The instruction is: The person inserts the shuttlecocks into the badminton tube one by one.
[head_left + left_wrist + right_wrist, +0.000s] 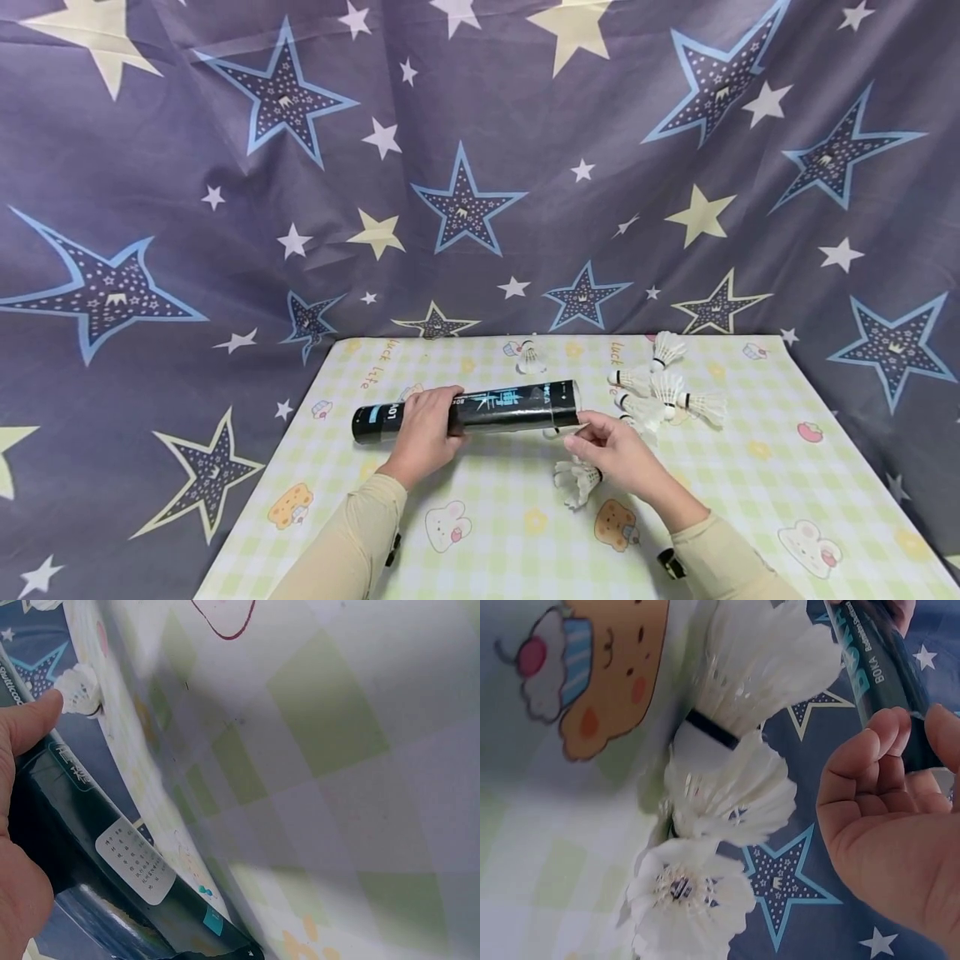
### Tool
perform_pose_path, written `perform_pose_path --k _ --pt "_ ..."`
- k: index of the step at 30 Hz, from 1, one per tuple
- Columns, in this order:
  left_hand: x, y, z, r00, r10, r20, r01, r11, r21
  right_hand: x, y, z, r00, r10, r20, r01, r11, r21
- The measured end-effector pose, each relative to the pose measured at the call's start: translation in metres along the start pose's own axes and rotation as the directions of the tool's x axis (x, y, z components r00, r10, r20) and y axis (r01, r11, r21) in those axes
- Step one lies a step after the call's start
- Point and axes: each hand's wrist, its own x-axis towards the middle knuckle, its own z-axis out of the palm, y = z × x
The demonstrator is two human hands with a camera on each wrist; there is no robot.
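A black shuttlecock tube [517,407] with blue and white print lies sideways, held above the table. My left hand [427,429] grips it around its left half; the left wrist view shows a white text label on the tube [187,900]. At its right end my right hand [618,450] has curled fingers, the fingertips and thumb at the rim. In the right wrist view, those fingers [885,742] overlap the tube's end. A white feather shuttlecock [576,483] lies just below the right hand. What is inside the tube is hidden.
Several shuttlecocks [667,392] lie clustered on the table beyond the right hand. Another shuttlecock [531,358] rests near the back edge. A checked, cartoon-print cloth [502,550] covers the table, with a star-patterned curtain [337,192] hanging behind.
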Motion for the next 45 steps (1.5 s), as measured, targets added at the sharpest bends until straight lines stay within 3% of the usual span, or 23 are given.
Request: perform_pose_path --k 15,26,31,38,45 --pt "-0.002 -0.001 0.001 0.999 0.002 -0.033 -0.002 1.0 -0.002 -0.014 0.023 -0.054 0.991 -0.021 -0.132 0.015 0.999 -0.044" --pt "-0.002 0.0 0.001 1.0 0.008 -0.028 -0.008 1.0 0.004 -0.019 0.052 -0.093 0.957 0.107 -0.271 -0.147 0.981 -0.129" --pt "-0.003 0.0 0.001 1.0 0.009 -0.019 -0.009 1.0 0.006 -0.021 0.065 -0.094 0.952 0.138 -0.275 -0.178 0.976 -0.128" --pt "-0.002 0.0 0.0 1.0 0.01 -0.028 -0.01 1.0 -0.008 -0.02 0.068 -0.083 0.968 0.116 -0.221 -0.136 0.988 -0.075" --pt "-0.003 0.0 0.001 1.0 0.009 -0.027 -0.009 1.0 0.001 -0.02 0.064 -0.073 0.969 0.185 -0.165 -0.196 0.979 -0.054"
